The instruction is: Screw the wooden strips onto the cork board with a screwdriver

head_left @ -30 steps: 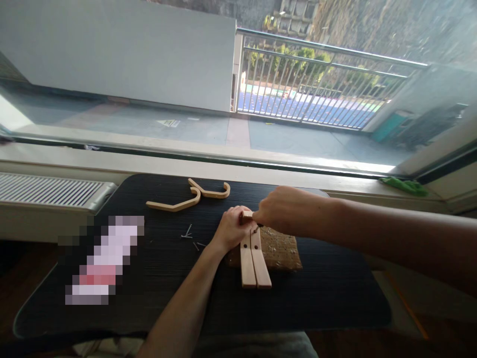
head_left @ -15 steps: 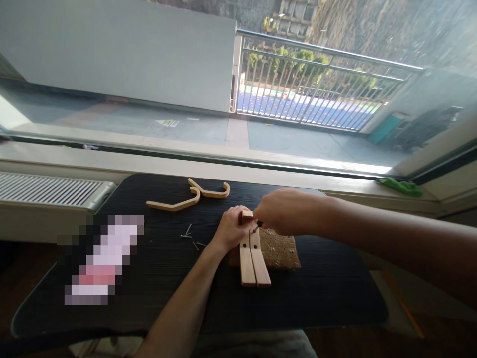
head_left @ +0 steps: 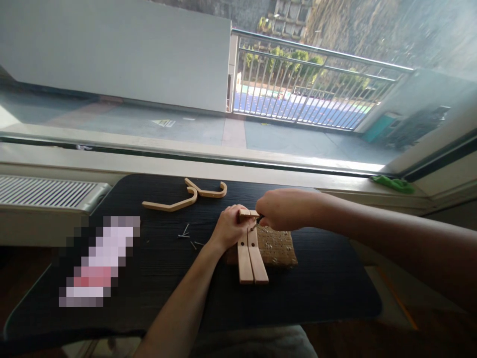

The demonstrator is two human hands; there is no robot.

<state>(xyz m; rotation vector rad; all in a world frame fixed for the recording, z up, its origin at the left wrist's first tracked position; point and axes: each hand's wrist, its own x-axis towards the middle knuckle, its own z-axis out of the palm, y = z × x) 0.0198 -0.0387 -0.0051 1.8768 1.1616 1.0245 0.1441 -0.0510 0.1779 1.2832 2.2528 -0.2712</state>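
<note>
My left hand (head_left: 230, 228) is closed around two pale wooden hook-shaped pieces (head_left: 250, 263), which lie side by side with dark holes in their faces. They rest partly on a brown wrapped block (head_left: 278, 246). My right hand (head_left: 285, 209) is closed, fist-like, just above the pieces' upturned ends. From it a thin dark tool (head_left: 258, 223) slants down to one of the upper holes. Most of that tool is hidden by the fingers, so its kind cannot be made out.
Two more bent wooden hooks (head_left: 171, 205) lie at the back of the black table (head_left: 160, 283). Several metal screws (head_left: 184, 233) are scattered left of my left hand. A blurred-out item (head_left: 104, 258) lies farther left. Behind are a radiator (head_left: 52, 191), a window sill and a green cloth (head_left: 393, 184).
The whole view has shifted slightly. My right hand has turned a little, showing more of the upturned wooden ends and the dark tool. My left hand keeps its hold.
</note>
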